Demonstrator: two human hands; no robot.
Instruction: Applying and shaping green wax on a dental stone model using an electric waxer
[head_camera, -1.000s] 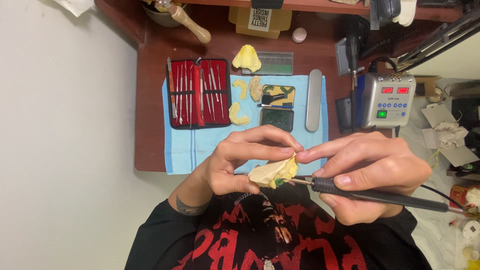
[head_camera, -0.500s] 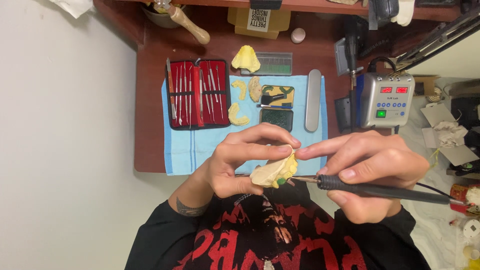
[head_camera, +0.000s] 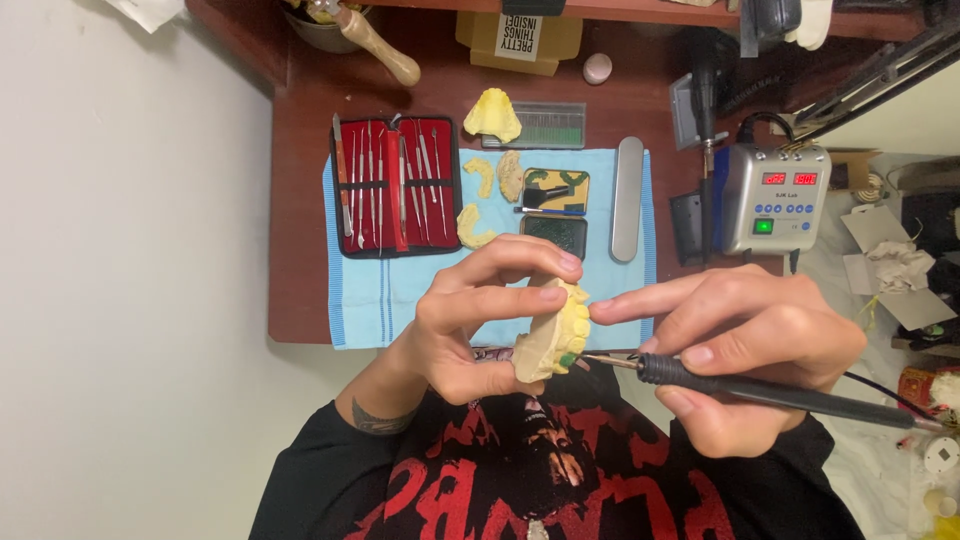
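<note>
The left hand (head_camera: 470, 320) clamps a yellow dental cast (head_camera: 552, 340) between thumb and fingers, above the person's chest and just off the near edge of the desk (head_camera: 300, 200). The right hand (head_camera: 750, 345) grips a black corded handpiece (head_camera: 760, 390) like a pen — its thin metal tip meets a green patch on the cast, though the contact point is too small to make out. The cord runs out of view at the right. Behind lie a blue towel (head_camera: 360, 300), a red instrument case (head_camera: 395, 185) and a grey control box (head_camera: 772, 198).
</note>
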